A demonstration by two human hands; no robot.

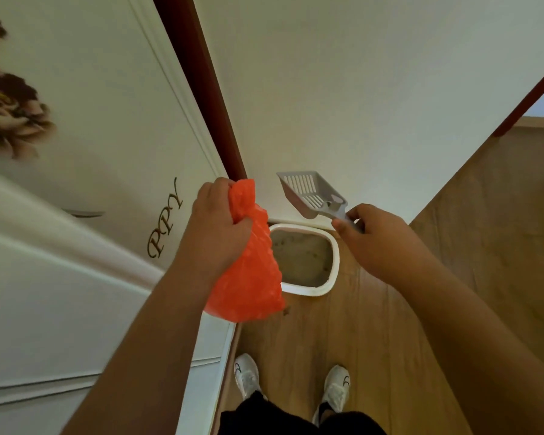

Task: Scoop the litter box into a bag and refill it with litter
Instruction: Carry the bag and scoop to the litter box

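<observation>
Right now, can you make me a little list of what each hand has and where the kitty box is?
left hand: grips the bunched top of the orange bag
right hand: pinches the handle of the grey scoop
scoop: held up in the air, looks empty
litter box: white rim, on the wooden floor by the wall, litter inside
shoes: white, standing in front of the box

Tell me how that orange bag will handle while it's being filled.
The orange bag is probably floppy: it hangs crumpled and bunched from the left hand, so its mouth likely won't stay open unaided. It looks thin and light, so it may swing or sag when the scoop tips clumps in.
</observation>
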